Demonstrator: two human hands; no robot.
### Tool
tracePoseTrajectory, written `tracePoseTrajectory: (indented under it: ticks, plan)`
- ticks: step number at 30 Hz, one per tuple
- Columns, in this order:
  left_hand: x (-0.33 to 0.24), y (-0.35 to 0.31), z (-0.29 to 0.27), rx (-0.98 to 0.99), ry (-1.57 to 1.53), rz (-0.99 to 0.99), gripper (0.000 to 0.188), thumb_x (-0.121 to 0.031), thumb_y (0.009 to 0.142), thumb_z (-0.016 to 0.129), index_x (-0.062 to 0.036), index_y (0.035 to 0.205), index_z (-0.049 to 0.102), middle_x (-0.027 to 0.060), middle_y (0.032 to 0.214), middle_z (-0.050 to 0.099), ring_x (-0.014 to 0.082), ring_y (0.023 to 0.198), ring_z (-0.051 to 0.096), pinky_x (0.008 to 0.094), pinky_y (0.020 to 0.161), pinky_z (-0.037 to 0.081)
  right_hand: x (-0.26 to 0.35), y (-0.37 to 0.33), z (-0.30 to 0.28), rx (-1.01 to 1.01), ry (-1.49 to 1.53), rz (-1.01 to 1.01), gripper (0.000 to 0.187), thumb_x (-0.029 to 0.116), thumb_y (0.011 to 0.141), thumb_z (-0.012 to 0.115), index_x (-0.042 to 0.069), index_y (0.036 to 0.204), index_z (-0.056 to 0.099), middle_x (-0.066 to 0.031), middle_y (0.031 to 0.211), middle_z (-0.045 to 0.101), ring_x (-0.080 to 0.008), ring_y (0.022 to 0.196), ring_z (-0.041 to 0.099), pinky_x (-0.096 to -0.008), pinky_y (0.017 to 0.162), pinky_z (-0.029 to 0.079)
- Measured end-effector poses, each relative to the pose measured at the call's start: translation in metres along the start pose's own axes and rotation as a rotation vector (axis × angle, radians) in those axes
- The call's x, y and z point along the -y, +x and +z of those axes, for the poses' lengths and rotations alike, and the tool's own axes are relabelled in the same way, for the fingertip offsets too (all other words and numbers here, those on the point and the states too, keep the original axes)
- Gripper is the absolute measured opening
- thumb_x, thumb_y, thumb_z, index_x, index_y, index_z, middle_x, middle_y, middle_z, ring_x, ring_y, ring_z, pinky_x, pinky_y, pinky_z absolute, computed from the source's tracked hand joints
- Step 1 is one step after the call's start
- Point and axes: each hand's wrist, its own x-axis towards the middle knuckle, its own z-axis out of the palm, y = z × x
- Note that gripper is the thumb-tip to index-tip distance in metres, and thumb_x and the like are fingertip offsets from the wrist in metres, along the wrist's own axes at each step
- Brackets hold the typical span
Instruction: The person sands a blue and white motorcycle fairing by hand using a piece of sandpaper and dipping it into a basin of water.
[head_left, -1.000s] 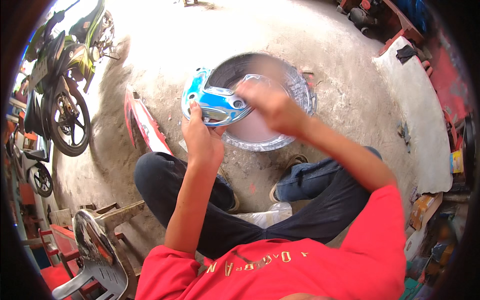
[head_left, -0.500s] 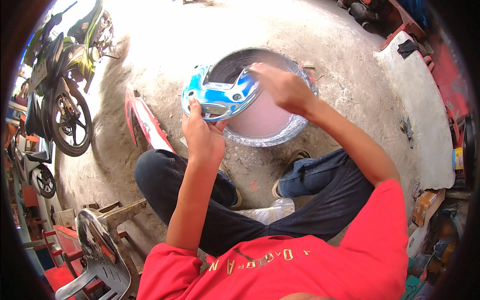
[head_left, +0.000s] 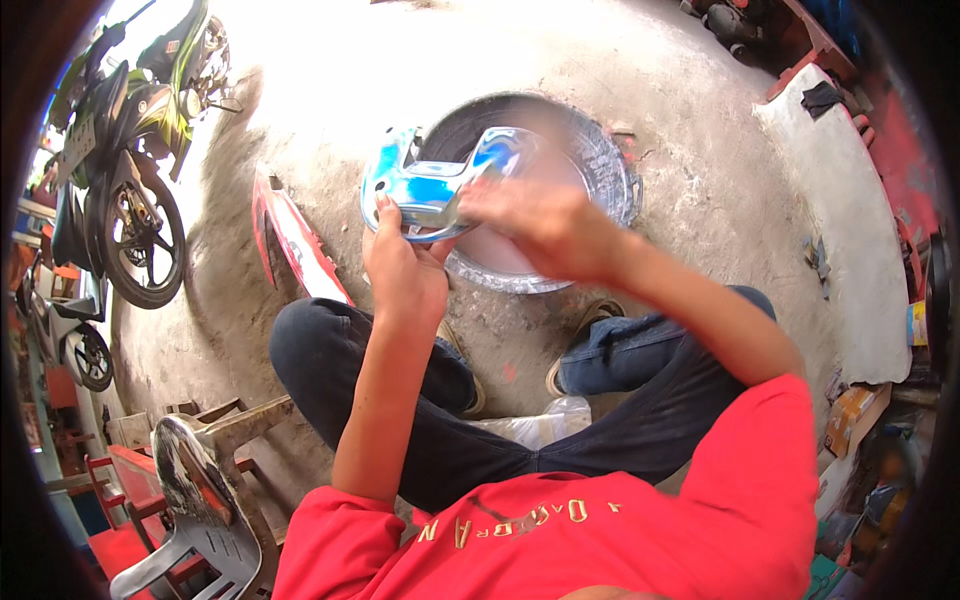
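Note:
A shiny blue and silver U-shaped panel [head_left: 425, 190], like a motorcycle cowl piece, is held over a round black basin [head_left: 606, 170] of cloudy pinkish liquid. My left hand [head_left: 405, 270] grips its lower edge, with the thumb on the front face and the fingers behind. On the panel's right side lies my right hand [head_left: 545, 222], blurred by motion, its fingers bent and pressed together against the surface. Whatever may be under those fingers is hidden.
A red and white fairing piece [head_left: 295, 235] lies on the concrete floor left of the basin. Motorcycles [head_left: 140, 200] stand at the far left. Near my left side is a worn grey chair [head_left: 205, 510]. A pale slab [head_left: 835, 220] lies along the right, beside a cardboard box [head_left: 855, 415].
My right hand has moved down and left across the panel, from its upper right arm to its lower right part. The left hand and the panel stay nearly still.

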Motion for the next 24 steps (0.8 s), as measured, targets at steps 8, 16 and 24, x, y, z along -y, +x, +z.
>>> tracePoseTrajectory:
  ticks: [8,16,24]
  plan:
    - [0.006,0.013,-0.019,0.07,0.016,-0.048,0.03,-0.027,0.109,0.043,-0.0076,0.132,0.048,0.012,0.121,0.064,0.0251,0.103,0.07,0.0433,0.078,0.064,0.024,0.004,-0.001,0.003,0.03,-0.062,0.038,-0.001,0.087,0.064,0.003,0.125,0.065,-0.0192,0.122,0.069,-0.0325,0.112,0.07,-0.0415,0.099,0.056]
    - [0.004,0.007,-0.009,0.01,0.021,-0.04,0.032,-0.026,0.11,0.041,-0.0045,0.132,0.049,0.0125,0.124,0.063,0.0249,0.105,0.068,0.0439,0.082,0.062,0.033,0.007,-0.003,0.047,0.037,-0.023,0.035,-0.001,0.091,0.056,-0.001,0.125,0.064,-0.0211,0.124,0.068,-0.0339,0.116,0.067,-0.0406,0.1,0.055]
    - [-0.002,-0.001,0.0,0.042,0.036,-0.025,0.031,-0.022,0.109,0.043,-0.0019,0.131,0.049,0.0127,0.121,0.063,0.0239,0.107,0.067,0.0406,0.082,0.062,0.016,0.006,0.001,-0.019,-0.036,-0.051,0.038,0.005,0.09,0.06,0.0,0.128,0.063,-0.0185,0.124,0.069,-0.029,0.118,0.067,-0.0419,0.105,0.052]
